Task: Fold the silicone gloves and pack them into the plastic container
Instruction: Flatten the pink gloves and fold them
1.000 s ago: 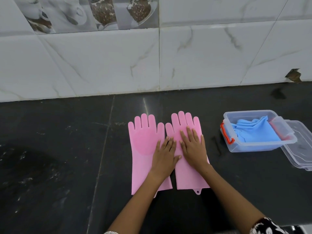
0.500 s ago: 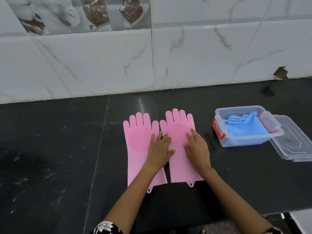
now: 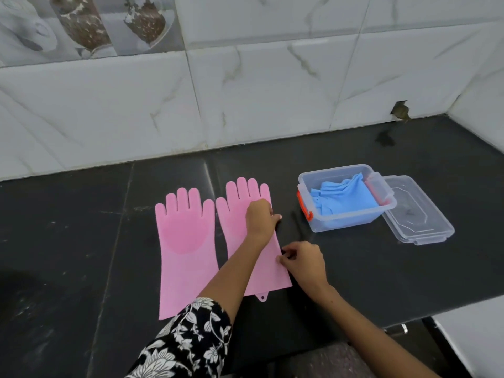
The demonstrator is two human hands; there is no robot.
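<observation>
Two pink silicone gloves lie flat side by side on the black counter, fingers toward the wall. The left pink glove (image 3: pixel 185 246) is untouched. My left hand (image 3: pixel 260 218) reaches across and grips the right edge of the right pink glove (image 3: pixel 234 214) near its palm. At that glove's cuff, my right hand (image 3: pixel 304 261) pinches the same right edge. To the right stands the clear plastic container (image 3: pixel 349 223) with an orange latch, holding folded blue gloves (image 3: pixel 343 199).
The container's clear lid (image 3: pixel 417 211) lies on the counter against its right side. A white marble-tiled wall (image 3: pixel 245 99) runs behind the counter, with a corner at far right. The counter's front edge (image 3: pixel 409 321) drops off at lower right.
Both hands left the middle of the gloves and shifted right. My left hand now grips the right glove's outer edge near the palm; my right hand pinches that edge lower down.
</observation>
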